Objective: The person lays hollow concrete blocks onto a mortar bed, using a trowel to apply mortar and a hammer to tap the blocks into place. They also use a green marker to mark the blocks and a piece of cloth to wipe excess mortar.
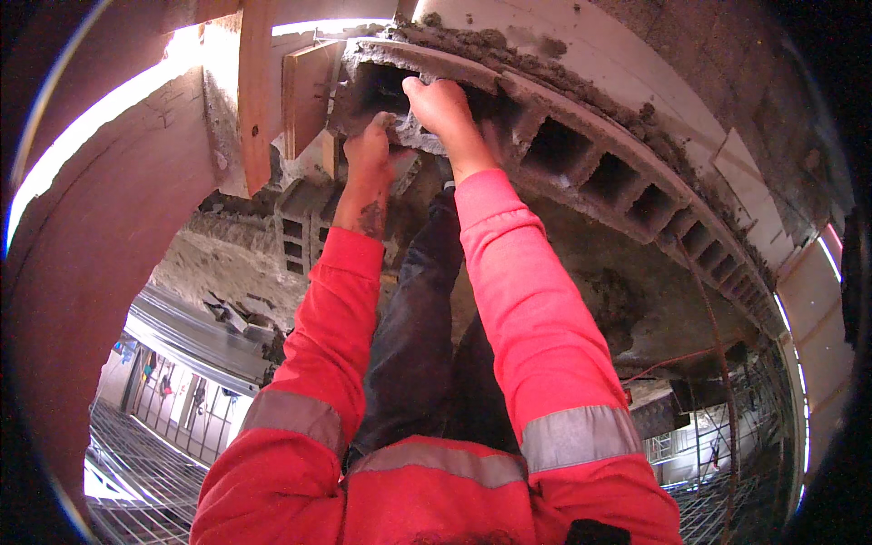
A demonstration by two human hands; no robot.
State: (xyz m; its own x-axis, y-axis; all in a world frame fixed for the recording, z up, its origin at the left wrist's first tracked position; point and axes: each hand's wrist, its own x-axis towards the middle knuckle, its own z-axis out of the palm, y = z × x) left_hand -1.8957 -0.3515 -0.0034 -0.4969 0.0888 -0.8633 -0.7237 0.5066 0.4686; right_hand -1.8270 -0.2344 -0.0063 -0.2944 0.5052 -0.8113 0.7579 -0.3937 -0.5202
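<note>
Concrete row [583, 166]; left hand [368, 148], right hand [442, 111], grip around hollow end block [416, 134].

Left hand [367, 154] and right hand [442, 111] reach forward, curled.

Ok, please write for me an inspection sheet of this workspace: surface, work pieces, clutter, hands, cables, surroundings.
Surface: rough, pale brown ground below, at left.
Work pieces: a curving-looking row of hollow blocks, open cells visible; the end block is at the hands.
Clutter: gray crumbs along the row's upper edge; more stacked blocks below, at left.
Hands: left hand and right hand curled at the end block's rough edge; full grip hidden.
Cables: one thin reddish line at right; cable or rod, cannot tell.
Surroundings: wooden post at upper left, metal mesh at lower left.
</note>
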